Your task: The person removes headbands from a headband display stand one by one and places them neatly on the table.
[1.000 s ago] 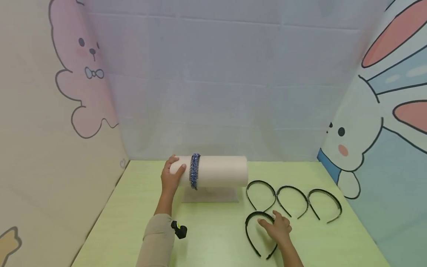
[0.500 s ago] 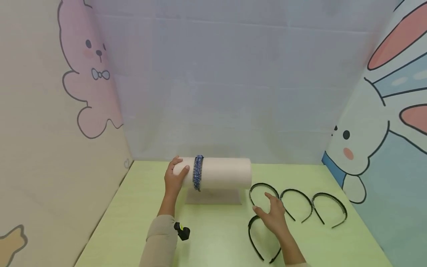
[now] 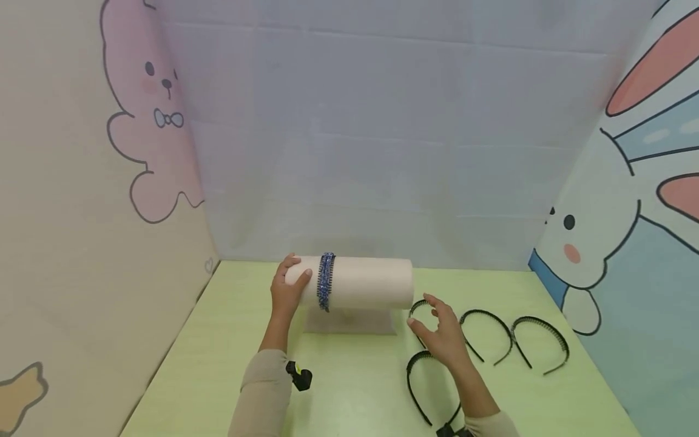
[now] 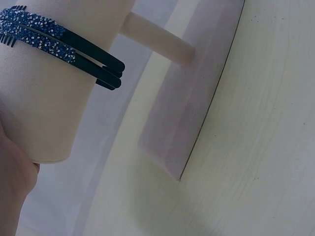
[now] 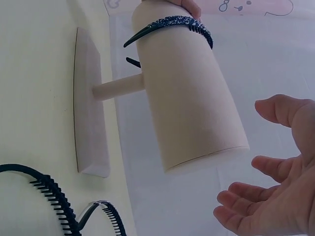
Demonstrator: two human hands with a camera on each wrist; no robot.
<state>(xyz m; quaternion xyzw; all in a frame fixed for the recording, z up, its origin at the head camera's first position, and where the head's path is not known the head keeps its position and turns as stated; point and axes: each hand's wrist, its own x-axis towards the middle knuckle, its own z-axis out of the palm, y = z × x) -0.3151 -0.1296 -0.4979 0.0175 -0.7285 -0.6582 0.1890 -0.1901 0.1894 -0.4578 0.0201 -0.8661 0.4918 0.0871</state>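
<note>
A pale roll-shaped headband stand (image 3: 374, 282) sits on a flat base. Blue glittery headbands (image 3: 325, 282) with comb teeth circle it near its left end; in the left wrist view two bands (image 4: 44, 37) lie side by side. My left hand (image 3: 285, 297) grips the stand's left end, thumb in front and fingers over the top. My right hand (image 3: 446, 337) hovers near the stand's right end with fingers spread, holding nothing. It partly covers a black toothed headband (image 3: 418, 303) on the table. Just in front of that lies another black headband (image 3: 408, 376).
Two more black headbands (image 3: 480, 312) (image 3: 559, 340) lie in a row to the right on the pale green table (image 3: 218, 364). Cloth walls with cartoon animals close off the sides, and a plain cloth (image 3: 349, 152) hangs behind the stand.
My right hand has risen from the front headband and moved forward toward the stand's right end, carrying nothing. My left hand keeps its grip on the stand. The head view has shifted slightly.
</note>
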